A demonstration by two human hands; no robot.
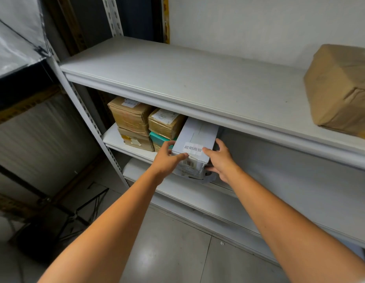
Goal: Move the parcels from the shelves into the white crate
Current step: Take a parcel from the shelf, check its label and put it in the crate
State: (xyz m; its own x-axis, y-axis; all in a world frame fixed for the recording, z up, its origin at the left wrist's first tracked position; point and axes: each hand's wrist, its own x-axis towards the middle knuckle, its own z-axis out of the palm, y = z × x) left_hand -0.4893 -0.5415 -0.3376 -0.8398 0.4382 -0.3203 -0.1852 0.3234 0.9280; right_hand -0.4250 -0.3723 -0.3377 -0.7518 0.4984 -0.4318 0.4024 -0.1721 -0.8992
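A white box parcel [196,137] with a label and a barcode sticks out over the front edge of the middle shelf [116,137]. My left hand [167,158] grips its left front corner, thumb on top. My right hand [220,160] grips its right side, thumb on top and fingers underneath. Left of it on the same shelf stand several brown cardboard parcels [130,115] and a teal one [160,138]. A large brown paper parcel [340,88] sits at the right end of the top shelf [177,78]. The white crate is out of view.
A lower shelf [198,197] runs under the middle one. A perforated white upright [91,123] marks the rack's left end. Left of it stand another rack with plastic sheeting [14,41] and a dark folding stand [79,211] on the grey tiled floor [169,252].
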